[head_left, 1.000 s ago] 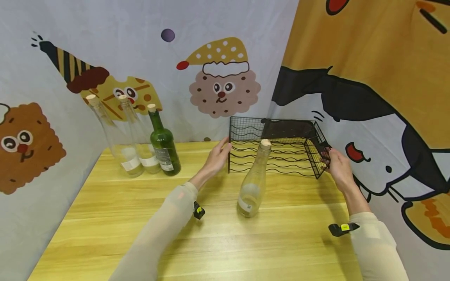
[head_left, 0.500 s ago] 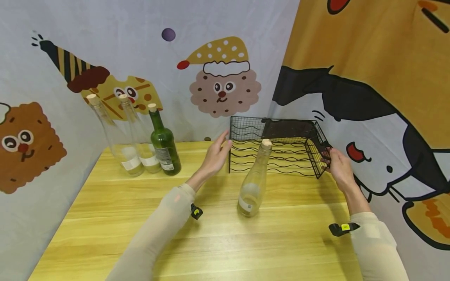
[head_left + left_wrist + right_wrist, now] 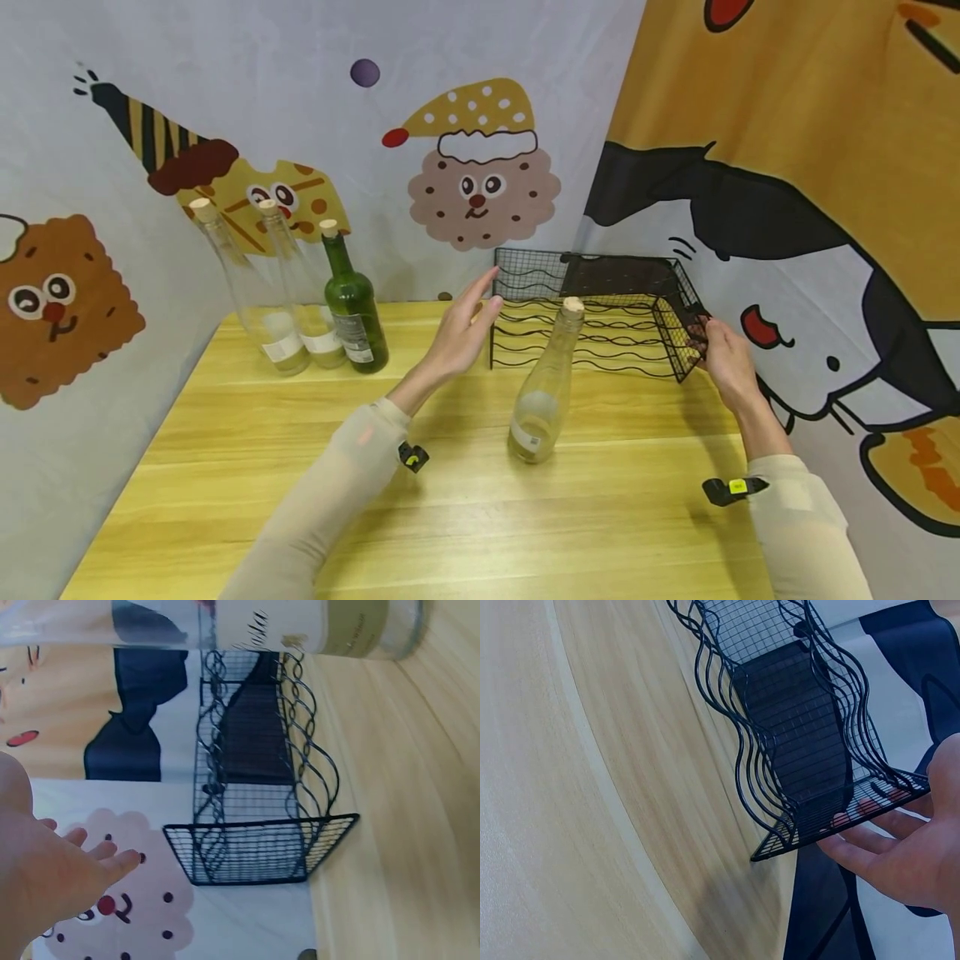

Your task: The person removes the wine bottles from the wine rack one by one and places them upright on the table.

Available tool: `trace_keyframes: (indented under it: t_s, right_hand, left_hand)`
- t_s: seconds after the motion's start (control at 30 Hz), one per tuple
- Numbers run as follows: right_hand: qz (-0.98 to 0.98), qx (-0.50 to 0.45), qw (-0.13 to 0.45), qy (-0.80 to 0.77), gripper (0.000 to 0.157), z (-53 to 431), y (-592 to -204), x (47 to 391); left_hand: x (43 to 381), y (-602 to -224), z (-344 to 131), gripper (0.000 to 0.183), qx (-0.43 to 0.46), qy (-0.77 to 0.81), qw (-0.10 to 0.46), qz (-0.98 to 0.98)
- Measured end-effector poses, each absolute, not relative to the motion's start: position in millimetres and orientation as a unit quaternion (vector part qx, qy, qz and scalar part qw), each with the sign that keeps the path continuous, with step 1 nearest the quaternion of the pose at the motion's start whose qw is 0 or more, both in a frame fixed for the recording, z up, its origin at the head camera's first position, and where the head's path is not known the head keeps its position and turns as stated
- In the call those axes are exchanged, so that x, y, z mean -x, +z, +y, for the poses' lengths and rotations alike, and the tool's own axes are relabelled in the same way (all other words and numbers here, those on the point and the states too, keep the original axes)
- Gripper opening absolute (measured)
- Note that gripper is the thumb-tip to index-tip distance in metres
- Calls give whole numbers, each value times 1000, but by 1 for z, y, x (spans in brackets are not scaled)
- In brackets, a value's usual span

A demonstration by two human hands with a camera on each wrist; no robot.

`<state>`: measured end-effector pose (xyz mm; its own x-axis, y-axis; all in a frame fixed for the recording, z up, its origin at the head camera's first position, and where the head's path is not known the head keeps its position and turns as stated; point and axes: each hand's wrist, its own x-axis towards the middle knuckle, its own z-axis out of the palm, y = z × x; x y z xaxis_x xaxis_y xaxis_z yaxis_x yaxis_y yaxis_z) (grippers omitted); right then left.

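A black wire rack [image 3: 670, 333] with mesh ends and wavy rods stands on the table against the back cloth. My left hand [image 3: 457, 337] is held with fingers extended beside its left end; in the left wrist view this hand [image 3: 60, 877] is apart from the mesh end [image 3: 255, 851]. My right hand [image 3: 727, 362] is at the rack's right end. In the right wrist view its fingers [image 3: 866, 844] lie nearly straight against the outside of the mesh. A corked clear glass bottle [image 3: 538, 408] stands upright in front of the rack, between my hands; its label [image 3: 352, 622] shows in the left wrist view.
At the back left stand two corked clear bottles [image 3: 285, 346] [image 3: 324, 343] and a corked green bottle [image 3: 352, 304]. Cartoon-printed cloth [image 3: 480, 50] hangs behind the wooden table [image 3: 585, 533] and along its right side.
My left hand has drawn back a little from the rack's left edge and its thumb and fingers have spread. The right hand, the rack and the bottles stay put.
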<state>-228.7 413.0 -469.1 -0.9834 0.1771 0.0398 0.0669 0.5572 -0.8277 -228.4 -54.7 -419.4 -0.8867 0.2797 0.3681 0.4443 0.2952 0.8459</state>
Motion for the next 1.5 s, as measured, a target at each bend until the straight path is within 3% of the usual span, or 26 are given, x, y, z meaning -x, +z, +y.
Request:
trace_keyframes:
  t_s: [0.33, 0.83, 1.27, 1.5]
  right_hand:
    - [-881, 77, 61, 463, 75, 413, -468, 227]
    - [-883, 88, 48, 459, 77, 411, -467, 229]
    - [-882, 80, 33, 463, 75, 414, -468, 231]
    - [-883, 83, 31, 461, 77, 414, -468, 230]
  left_hand:
    - [209, -400, -48, 64, 276, -572, 76, -768]
    - [181, -384, -32, 63, 344, -594, 18, -727]
    - [172, -379, -17, 72, 375, -576, -8, -726]
    - [170, -377, -11, 56, 367, -587, -24, -721]
